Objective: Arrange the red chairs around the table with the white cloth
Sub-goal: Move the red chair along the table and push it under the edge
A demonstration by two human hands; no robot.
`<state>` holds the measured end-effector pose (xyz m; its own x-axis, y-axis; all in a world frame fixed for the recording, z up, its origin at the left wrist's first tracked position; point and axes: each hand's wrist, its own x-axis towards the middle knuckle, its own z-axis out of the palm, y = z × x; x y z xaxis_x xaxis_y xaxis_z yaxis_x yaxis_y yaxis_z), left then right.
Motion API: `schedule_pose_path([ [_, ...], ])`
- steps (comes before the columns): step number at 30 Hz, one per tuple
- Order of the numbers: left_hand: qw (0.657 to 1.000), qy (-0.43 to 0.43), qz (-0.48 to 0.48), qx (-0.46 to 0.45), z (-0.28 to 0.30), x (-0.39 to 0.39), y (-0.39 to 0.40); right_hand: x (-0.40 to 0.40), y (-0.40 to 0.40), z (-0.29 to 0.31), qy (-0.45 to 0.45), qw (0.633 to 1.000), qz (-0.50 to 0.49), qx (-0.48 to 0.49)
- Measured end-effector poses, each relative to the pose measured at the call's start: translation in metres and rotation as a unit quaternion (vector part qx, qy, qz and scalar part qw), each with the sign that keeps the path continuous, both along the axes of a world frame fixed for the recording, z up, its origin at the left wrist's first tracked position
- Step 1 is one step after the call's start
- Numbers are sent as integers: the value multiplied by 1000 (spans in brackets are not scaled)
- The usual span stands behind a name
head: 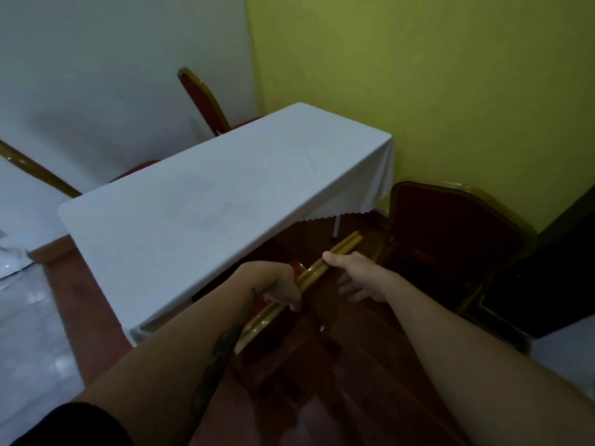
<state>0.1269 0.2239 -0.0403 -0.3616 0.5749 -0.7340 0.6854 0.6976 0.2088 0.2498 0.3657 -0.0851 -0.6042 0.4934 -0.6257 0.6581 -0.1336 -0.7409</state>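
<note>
A table under a white cloth (225, 194) stands in the room's corner. Both my hands grip the gold top rail of a red chair (317, 272) at the table's near long side. My left hand (277, 286) is closed on the rail's left part and my right hand (354, 272) on its right part. The seat is mostly hidden under my arms and the cloth. Another red chair (450, 243) stands at the right, near the table's right end. Two more red chairs (203, 98) (38, 170) stand at the far side, seats tucked under the table.
A green wall (450, 75) runs close behind the table's right end and a white wall (96, 59) lies behind the far side. A dark doorway or panel (553, 268) is at the right. The floor is reddish carpet (354, 365) with pale tiles (25, 333) at the left.
</note>
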Motion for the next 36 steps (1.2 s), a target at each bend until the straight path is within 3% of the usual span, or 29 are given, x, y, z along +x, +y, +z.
schedule_pose_path([
  [8, 981, 113, -86, 135, 57, 52, 146, 96, 133, 28, -53, 988, -34, 138],
  [18, 940, 113, -166, 276, 54, 81, 309, 149, 271, 62, -115, 930, -57, 344],
  [26, 927, 127, -236, 262, -4, 55, 424, 130, 344, 39, -218, 930, 15, 297],
  [36, 932, 135, -287, 174, -39, 34, 487, 113, 378, 11, -202, 948, 61, 238],
])
